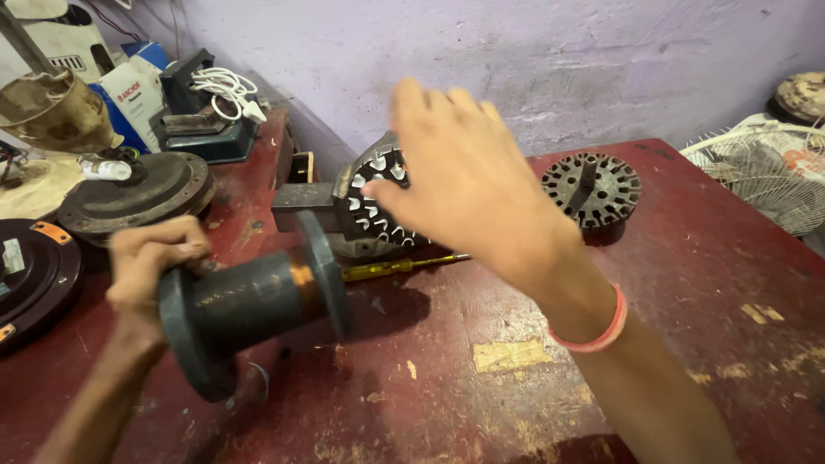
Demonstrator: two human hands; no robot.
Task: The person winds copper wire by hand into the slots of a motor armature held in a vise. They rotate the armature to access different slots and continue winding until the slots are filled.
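Observation:
My left hand (146, 262) grips the near flange of a dark grey spool (249, 301) that carries a thin band of copper wire and lies tilted above the red table (687, 283). My right hand (468, 185) hovers open, fingers spread, over a round slotted stator core (371, 210) clamped on a metal block; it holds nothing. A pink band circles its wrist. A yellow-handled screwdriver (395, 267) lies on the table just behind the spool.
A second slotted stator (593, 191) stands at the back right. Round dark fan motor housings (129, 193) sit at the left. A white cable coil (225, 90) lies on a dark device. A white fan guard (765, 167) leans at the far right.

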